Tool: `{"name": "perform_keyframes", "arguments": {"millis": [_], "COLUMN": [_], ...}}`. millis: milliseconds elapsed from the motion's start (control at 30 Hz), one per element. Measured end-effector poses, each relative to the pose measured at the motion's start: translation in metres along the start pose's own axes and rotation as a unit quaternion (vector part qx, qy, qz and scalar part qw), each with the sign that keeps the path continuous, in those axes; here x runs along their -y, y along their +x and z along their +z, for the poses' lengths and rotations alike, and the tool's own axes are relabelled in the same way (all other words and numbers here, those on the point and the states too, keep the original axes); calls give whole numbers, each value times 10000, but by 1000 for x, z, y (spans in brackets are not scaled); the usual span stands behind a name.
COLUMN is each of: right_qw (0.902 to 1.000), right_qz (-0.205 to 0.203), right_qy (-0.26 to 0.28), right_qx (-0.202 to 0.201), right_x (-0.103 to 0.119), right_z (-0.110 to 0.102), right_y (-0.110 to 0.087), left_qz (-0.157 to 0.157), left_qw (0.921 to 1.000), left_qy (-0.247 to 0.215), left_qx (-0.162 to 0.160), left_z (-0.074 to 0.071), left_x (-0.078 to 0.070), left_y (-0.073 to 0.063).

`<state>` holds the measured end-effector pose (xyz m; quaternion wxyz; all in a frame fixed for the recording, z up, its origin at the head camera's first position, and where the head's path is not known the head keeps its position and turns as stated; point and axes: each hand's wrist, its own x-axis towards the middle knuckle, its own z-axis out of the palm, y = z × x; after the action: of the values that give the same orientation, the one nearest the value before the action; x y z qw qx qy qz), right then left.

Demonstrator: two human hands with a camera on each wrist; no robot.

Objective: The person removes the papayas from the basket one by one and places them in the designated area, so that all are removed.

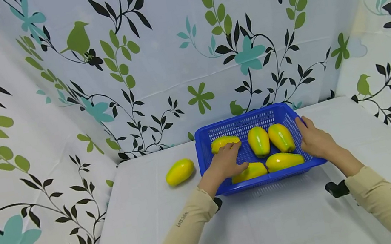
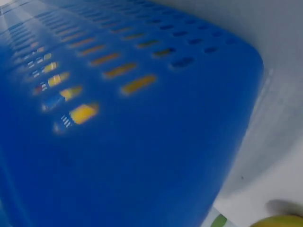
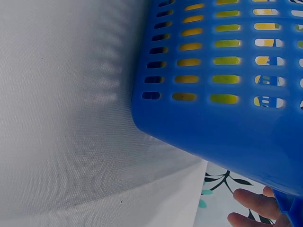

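A blue plastic basket [image 1: 263,179] with slotted walls stands on the white table, holding several glossy yellow mango-like fruits. My left hand [image 1: 225,162] reaches over the basket's left side, its fingers over the upper-left fruit [image 1: 220,141] and its thumb spread apart near a lower fruit [image 1: 252,171]. The left palm side is hidden. My right hand [image 1: 317,140] grips the basket's right rim; in the right wrist view, some of its fingers [image 3: 255,203] show beyond the wall. The left wrist view shows mostly the basket's wall [image 2: 156,156].
One more yellow fruit [image 1: 180,172] lies on the table [image 1: 159,231] left of the basket. A patterned cloth [image 1: 169,57] with leaves and birds hangs behind and along both sides. Black wrist-camera parts [image 1: 336,189] show by the sleeves.
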<state>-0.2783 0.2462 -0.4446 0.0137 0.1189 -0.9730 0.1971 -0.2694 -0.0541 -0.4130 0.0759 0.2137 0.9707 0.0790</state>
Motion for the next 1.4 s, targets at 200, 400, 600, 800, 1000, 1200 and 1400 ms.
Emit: {"name": "perform_keyframes", "arguments": {"millis": [200, 400, 600, 800, 1000, 1200, 1400], "right_qw": [10000, 10000, 10000, 10000, 10000, 10000, 9999], "right_qz": [-7, 10, -7, -7, 9, 65, 71], "right_qy": [-8, -28, 30, 82, 74, -10, -72], "right_qx": [-4, -19, -6, -19, 10, 20, 48], "right_x": [1, 0, -1, -2, -2, -2, 0], "right_z": [1, 2, 5, 6, 5, 2, -1], "right_y": [-1, -2, 0, 1, 2, 2, 2], "left_qz": [48, 85, 176, 509, 676, 980, 992], "left_qw": [9989, 9945, 9911, 9882, 9852, 9879, 9933], "left_qy": [-274, -489, -589, -520, -601, -428, -150], "left_qx": [390, 918, 1183, 1346, 1459, 1121, 580], "left_z": [9, 14, 15, 17, 17, 16, 9], "left_x": [-3, -9, -11, -8, -7, -8, -7], "left_y": [-3, -3, -1, 3, 5, 8, 4]}}
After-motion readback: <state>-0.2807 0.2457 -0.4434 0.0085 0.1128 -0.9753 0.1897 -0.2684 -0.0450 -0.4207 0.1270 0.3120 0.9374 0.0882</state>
